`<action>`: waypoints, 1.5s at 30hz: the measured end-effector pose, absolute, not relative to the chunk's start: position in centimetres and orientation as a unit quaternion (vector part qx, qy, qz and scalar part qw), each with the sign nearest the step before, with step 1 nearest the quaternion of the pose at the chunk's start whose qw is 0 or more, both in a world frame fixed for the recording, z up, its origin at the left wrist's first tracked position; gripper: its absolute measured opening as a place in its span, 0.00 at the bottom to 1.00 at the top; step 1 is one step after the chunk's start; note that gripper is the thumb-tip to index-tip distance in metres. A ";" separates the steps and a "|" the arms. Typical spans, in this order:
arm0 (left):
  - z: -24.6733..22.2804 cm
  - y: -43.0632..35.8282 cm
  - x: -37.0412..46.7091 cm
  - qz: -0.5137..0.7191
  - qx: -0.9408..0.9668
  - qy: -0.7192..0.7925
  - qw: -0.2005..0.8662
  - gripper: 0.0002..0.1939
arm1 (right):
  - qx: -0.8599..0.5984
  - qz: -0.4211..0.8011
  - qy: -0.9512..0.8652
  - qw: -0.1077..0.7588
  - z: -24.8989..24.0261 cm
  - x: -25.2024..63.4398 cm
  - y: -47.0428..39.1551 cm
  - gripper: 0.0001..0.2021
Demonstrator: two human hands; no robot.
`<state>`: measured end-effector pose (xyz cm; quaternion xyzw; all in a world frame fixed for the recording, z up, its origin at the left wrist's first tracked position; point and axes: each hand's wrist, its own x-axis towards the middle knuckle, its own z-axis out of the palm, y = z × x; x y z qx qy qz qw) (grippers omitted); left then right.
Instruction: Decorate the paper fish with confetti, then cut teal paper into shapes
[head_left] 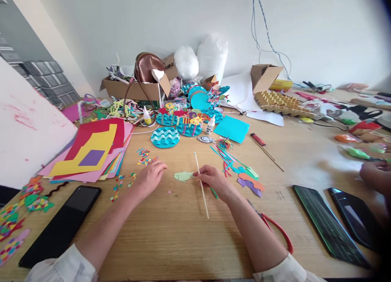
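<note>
A small pale green paper fish (183, 176) lies flat on the wooden table between my hands, its head to the left. My right hand (212, 180) is closed at the fish's tail, with a thin cream stick (203, 196) held in its fingers. The stick runs from above the hand down toward the table's front. My left hand (152, 176) is near small piles of coloured paper bits (143, 153), palm down; its fingers are bent together and what they hold, if anything, is too small to make out.
Red-handled scissors (279, 229) lie beside my right forearm. Coloured sheets (117, 135) and a black phone (62, 225) are at left. Paper strips (227, 156), glue bottles (210, 125) and blue wavy discs (165, 137) stand beyond. Another person's hand (377, 176) is far right.
</note>
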<state>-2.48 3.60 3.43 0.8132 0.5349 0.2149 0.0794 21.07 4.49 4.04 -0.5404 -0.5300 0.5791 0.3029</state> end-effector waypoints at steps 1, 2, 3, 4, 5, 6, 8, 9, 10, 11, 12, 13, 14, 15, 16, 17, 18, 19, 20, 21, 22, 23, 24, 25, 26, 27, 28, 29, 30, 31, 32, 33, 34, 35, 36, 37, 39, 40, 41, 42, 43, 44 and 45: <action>4.0 3.6 -3.3 0.221 0.804 0.548 0.074 0.13 | -0.540 0.577 -0.534 0.301 4.0 21.1 4.5 0.03; 4.7 3.6 -4.2 0.224 0.796 0.557 0.072 0.12 | -0.540 0.574 -0.538 0.299 4.0 21.1 4.5 0.03; 5.5 3.4 -5.0 0.227 0.789 0.566 0.069 0.11 | -0.540 0.571 -0.542 0.298 4.0 21.1 4.5 0.04; 6.2 3.2 -5.7 0.230 0.781 0.577 0.067 0.10 | -0.541 0.566 -0.547 0.297 4.1 21.2 4.4 0.04; 6.8 2.9 -6.3 0.232 0.768 0.592 0.071 0.09 | -0.542 0.559 -0.552 0.298 4.1 21.2 4.4 0.04; 7.4 2.5 -6.8 0.228 0.758 0.606 0.075 0.08 | -0.543 0.552 -0.557 0.300 4.1 21.3 4.4 0.04; 8.0 1.7 -7.2 0.203 0.751 0.621 0.092 0.07 | -0.544 0.540 -0.565 0.306 4.2 21.4 4.3 0.04; 8.2 1.3 -7.2 0.183 0.756 0.620 0.103 0.06 | -0.542 0.537 -0.567 0.310 4.3 21.5 4.2 0.05; 8.2 1.0 -7.0 0.161 0.763 0.615 0.115 0.07 | -0.538 0.537 -0.568 0.315 4.3 21.6 4.2 0.05; 8.1 0.7 -6.6 0.140 0.772 0.606 0.128 0.07 | -0.533 0.541 -0.567 0.320 4.4 21.7 4.2 0.06; 8.0 0.4 -6.2 0.122 0.782 0.594 0.142 0.08 | -0.527 0.546 -0.564 0.326 4.4 21.7 4.1 0.07; 7.7 0.2 -5.6 0.109 0.791 0.581 0.155 0.09 | -0.520 0.553 -0.560 0.333 4.5 21.7 4.1 0.07; 7.5 0.1 -5.0 0.102 0.799 0.569 0.168 0.09 | -0.512 0.560 -0.554 0.342 4.6 21.8 4.1 0.08; 7.2 0.0 -4.3 0.096 0.808 0.553 0.176 0.10 | -0.504 0.569 -0.547 0.351 4.7 21.8 4.1 0.08; 6.8 -0.1 -3.7 0.090 0.818 0.539 0.178 0.10 | -0.494 0.579 -0.538 0.361 4.8 21.9 4.0 0.08; 6.5 -0.1 -3.0 0.084 0.828 0.524 0.180 0.10 | -0.485 0.589 -0.528 0.373 4.9 21.9 4.0 0.09; 6.1 -0.1 -2.5 0.081 0.834 0.515 0.181 0.09 | -0.475 0.600 -0.517 0.384 4.9 22.0 3.9 0.09; 5.7 0.0 -2.0 0.079 0.838 0.509 0.182 0.09 | -0.468 0.609 -0.506 0.393 5.0 22.0 3.8 0.10; 5.4 0.0 -1.6 0.077 0.841 0.503 0.183 0.08 | -0.462 0.616 -0.497 0.400 4.9 22.1 3.8 0.11; 5.0 0.1 -1.3 0.076 0.843 0.500 0.183 0.07 | -0.458 0.620 -0.491 0.406 4.9 22.1 3.7 0.11; 4.7 0.1 -1.1 0.073 0.845 0.497 0.183 0.07 | -0.456 0.622 -0.488 0.409 4.7 22.2 3.7 0.11; 4.5 0.1 -0.9 0.071 0.846 0.496 0.182 0.06 | -0.453 0.624 -0.487 0.410 4.5 22.2 3.7 0.11; 4.3 0.1 -0.8 0.069 0.847 0.496 0.180 0.06 | -0.451 0.625 -0.487 0.410 4.4 22.3 3.7 0.11; 4.1 0.1 -0.7 0.068 0.846 0.498 0.177 0.07 | -0.448 0.627 -0.489 0.409 4.2 22.3 3.7 0.11; 4.0 0.0 -0.7 0.067 0.845 0.501 0.174 0.07 | -0.444 0.629 -0.490 0.408 4.0 22.4 3.7 0.11; 4.0 0.0 -0.6 0.066 0.844 0.505 0.171 0.07 | -0.440 0.632 -0.492 0.407 3.8 22.4 3.7 0.11; 4.0 -0.1 -0.5 0.065 0.842 0.508 0.169 0.07 | -0.437 0.633 -0.495 0.405 3.7 22.4 3.8 0.10; 4.1 -0.1 -0.4 0.063 0.840 0.512 0.167 0.07 | -0.437 0.632 -0.497 0.403 3.6 22.4 3.8 0.10; 4.2 -0.1 -0.3 0.061 0.839 0.514 0.167 0.07 | -0.437 0.630 -0.501 0.401 3.6 22.5 3.8 0.10; 4.3 -0.1 -0.3 0.059 0.838 0.516 0.167 0.07 | -0.438 0.628 -0.505 0.398 3.7 22.5 3.8 0.09; 4.5 -0.1 -0.2 0.056 0.837 0.518 0.168 0.08 | -0.440 0.625 -0.509 0.395 3.7 22.5 3.8 0.09; 4.7 -0.1 -0.1 0.053 0.836 0.519 0.169 0.08 | -0.441 0.623 -0.513 0.393 3.8 22.5 3.7 0.09; 4.8 -0.1 -0.1 0.051 0.836 0.519 0.172 0.08 | -0.441 0.622 -0.515 0.391 3.8 22.5 3.7 0.09; 5.0 0.0 0.0 0.049 0.835 0.519 0.174 0.08 | -0.441 0.622 -0.517 0.389 3.9 22.6 3.7 0.08; 5.1 0.0 0.0 0.047 0.835 0.520 0.177 0.08 | -0.442 0.622 -0.517 0.389 3.9 22.6 3.7 0.08; 5.2 0.0 0.1 0.046 0.834 0.520 0.179 0.08 | -0.443 0.621 -0.516 0.390 3.9 22.6 3.6 0.08; 5.2 0.0 0.1 0.045 0.833 0.520 0.184 0.08 | -0.443 0.622 -0.514 0.390 3.8 22.6 3.6 0.09; 5.2 0.0 0.1 0.046 0.832 0.521 0.187 0.09 | -0.444 0.622 -0.514 0.390 3.8 22.6 3.7 0.09; 5.2 0.0 0.1 0.048 0.830 0.522 0.190 0.09 | -0.444 0.623 -0.514 0.389 3.7 22.6 3.7 0.09; 5.2 0.0 0.1 0.050 0.829 0.523 0.193 0.09 | -0.444 0.623 -0.514 0.388 3.7 22.6 3.7 0.09; 5.1 0.0 0.0 0.054 0.827 0.524 0.196 0.09 | -0.444 0.624 -0.514 0.387 3.7 22.6 3.7 0.09; 5.0 0.0 -0.2 0.059 0.825 0.524 0.201 0.09 | -0.444 0.624 -0.513 0.387 3.8 22.6 3.7 0.09; 4.9 0.0 -0.3 0.063 0.824 0.524 0.206 0.09 | -0.444 0.625 -0.512 0.387 3.8 22.6 3.7 0.09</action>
